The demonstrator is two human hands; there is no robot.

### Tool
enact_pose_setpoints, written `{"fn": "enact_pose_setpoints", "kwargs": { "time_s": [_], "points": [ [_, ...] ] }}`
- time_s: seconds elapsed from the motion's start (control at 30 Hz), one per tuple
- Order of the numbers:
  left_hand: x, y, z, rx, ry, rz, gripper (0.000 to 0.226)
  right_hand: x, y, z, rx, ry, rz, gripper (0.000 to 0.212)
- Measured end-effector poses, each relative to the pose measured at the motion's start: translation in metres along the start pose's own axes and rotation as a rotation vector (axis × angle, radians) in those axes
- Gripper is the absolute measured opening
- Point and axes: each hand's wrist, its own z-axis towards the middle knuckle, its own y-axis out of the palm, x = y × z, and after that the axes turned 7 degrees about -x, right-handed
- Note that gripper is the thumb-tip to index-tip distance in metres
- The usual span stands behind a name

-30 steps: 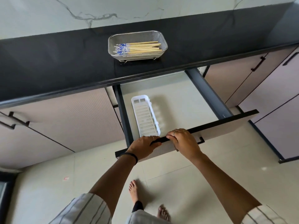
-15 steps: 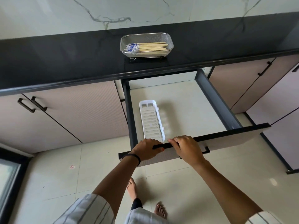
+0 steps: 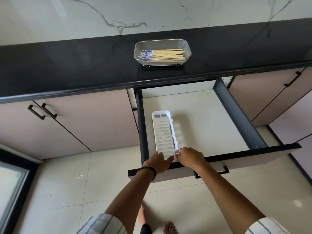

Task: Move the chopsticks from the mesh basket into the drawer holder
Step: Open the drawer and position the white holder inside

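Landmark: drawer (image 3: 202, 119), pulled open below the counter (image 3: 67, 65).

Holder (image 3: 164, 134): white slotted tray, lying lengthwise on the drawer floor toward its left side, near end against the drawer front. Empty.

Left hand (image 3: 158, 162): over the drawer front, fingers laid on the holder's near left corner. They look fairly straight, resting on it more than clasping; a firm grip cannot be confirmed.

Right hand (image 3: 190, 157): over the drawer front beside the left hand, fingers curled at the holder's near right corner, apparently pinching its rim.

Basket (image 3: 163, 52): steel mesh, on the counter behind the drawer, well apart from both hands.

Chopsticks (image 3: 162, 54): one bundle, lying flat in the basket, blue-patterned ends pointing left. All remain there; none in the holder.

Step in hand, judged: preparation, seating or straightening the holder. No transfer has begun.

Next move, judged: release the holder, reach up and back past the drawer to the basket, gather the sticks as one aligned bundle, turn them to match the holder's long axis and lay them in.
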Motion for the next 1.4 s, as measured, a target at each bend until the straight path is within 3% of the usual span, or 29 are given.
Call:
{"fn": "enact_pose_setpoints", "kwargs": {
  "time_s": [0.3, 0.93, 1.1, 1.4],
  "points": [
    [-0.007, 0.0, 0.014, -0.097, -0.013, -0.021, 0.08, 0.001, 0.004, 0.021, -0.141, 0.068, -0.003, 0.041],
    [-0.008, -0.007, 0.015, -0.084, 0.087, -0.082, 0.079, -0.003, 0.001, 0.023, -0.088, 0.053, 0.057, 0.047],
    [-0.009, -0.056, 0.034, -0.081, 0.157, -0.013, 0.073, -0.02, -0.026, 0.046, -0.013, 0.089, 0.122, 0.051],
    [-0.022, -0.21, 0.07, 0.243, 0.382, 0.178, 0.073, -0.128, -0.114, 0.111, 0.321, -0.152, 0.343, 0.042]
  ]
}}
